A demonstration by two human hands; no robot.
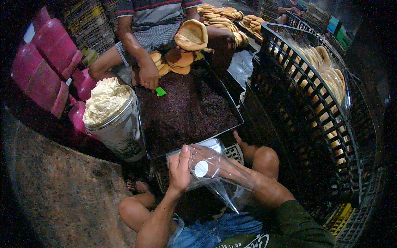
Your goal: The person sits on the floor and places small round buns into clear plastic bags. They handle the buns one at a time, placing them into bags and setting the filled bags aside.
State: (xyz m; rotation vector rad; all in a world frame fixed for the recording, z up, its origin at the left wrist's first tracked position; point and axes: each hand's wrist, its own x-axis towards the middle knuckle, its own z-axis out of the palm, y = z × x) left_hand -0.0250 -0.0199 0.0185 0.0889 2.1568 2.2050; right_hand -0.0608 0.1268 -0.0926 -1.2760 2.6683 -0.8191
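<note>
So the left hand is pinching the mouth edge of a clear, crinkly plastic bag — fingers curled and pressed onto the film. The right hand is shoved inside that bag up past the wrist, fingers loosely spread under the plastic, and a small round white sticker sits on the bag right over it. The bag hangs in front of the knees, near the bottom middle of the scene.

Just beyond the hands there's a wide dark tray of dark brown sprinkles, its near edge almost touching the bag. Left of that tray stands a white plastic bucket heaped with pale cream filling. To the right, a tall black plastic lattice crate packed with bagged round flat breads hems things in — not much room on that side. Far across the tray another person's hand rests beside a small green scraper, with a stack of tan round buns behind it. Open rough floor lies near left.
</note>
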